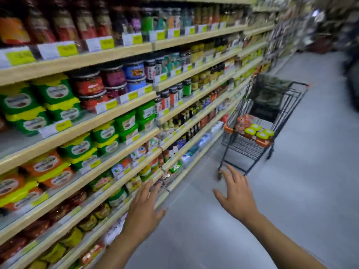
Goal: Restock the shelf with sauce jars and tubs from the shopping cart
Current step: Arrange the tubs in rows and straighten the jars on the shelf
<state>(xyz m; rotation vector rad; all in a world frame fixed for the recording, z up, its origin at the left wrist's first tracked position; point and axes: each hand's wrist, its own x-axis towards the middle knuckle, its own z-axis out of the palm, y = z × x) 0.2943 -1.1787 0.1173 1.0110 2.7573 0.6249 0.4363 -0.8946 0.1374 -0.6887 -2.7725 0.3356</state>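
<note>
Left hand [143,208] and right hand [236,197], each grip wide and empty, well apart from the shopping cart [243,147].

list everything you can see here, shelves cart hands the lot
shelf unit: one long run, cream edges, left of the aisle
price tags: many, yellow, along the shelf edges
green tubs: many, yellow lids, stacked on the middle shelves
orange tubs: several, yellow lids, shelf below
red-label jars: several, dark lids, right of the upper green tubs
blue tubs: two, stacked, further right
shopping cart: one, black with orange corners, beside the shelf
lidded jars: four, yellow-green lids, in the cart
red-orange packets: count unclear, beside those jars
floor: grey
left hand: open, empty, by the lower shelves
right hand: open, empty, stretched toward the cart
</note>
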